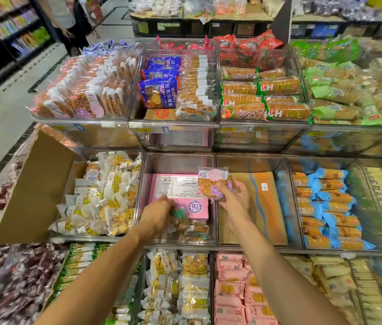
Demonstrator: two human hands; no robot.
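The right grip [234, 198] pinches a pink-labelled cracker packet [212, 181] above the clear bin [178, 160], seemingly freeing room. Inside, the left grip [159, 213] curls round a green-labelled packet [180, 215] beside the pink carton [180, 195], probably gathering strays.

Mid-frame, flat pink cardboard box [178, 186] in clear plastic bin [180, 163]; clear-wrapped biscuit packet [211, 181] over its upper right corner, green-topped snack packet [178, 215] at its lower edge.

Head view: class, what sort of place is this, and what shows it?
Most likely a supermarket snack aisle: clear bins packed with wrapped biscuits, yellow price labels on their fronts, stocked shelves beyond. The right hand holds a biscuit packet; the left hand grips a green-topped packet.
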